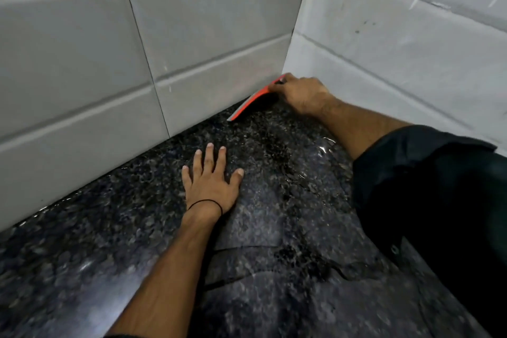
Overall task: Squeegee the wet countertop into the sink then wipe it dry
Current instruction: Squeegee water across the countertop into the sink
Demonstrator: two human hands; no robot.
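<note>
At wall corner, right hand (301, 93) grip closed on squeegee (253, 101).

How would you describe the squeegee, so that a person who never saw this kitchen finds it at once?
Follow the dark speckled countertop back to the corner where the two white tiled walls meet. There the right hand grips a flat squeegee, its edge along the foot of the back wall. It is the only bright orange-red thing in view.

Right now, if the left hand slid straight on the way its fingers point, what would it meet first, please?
Probably the tiled wall: the left hand lies flat on the wet countertop, with only bare stone ahead. The squeegee sits further right.
</note>
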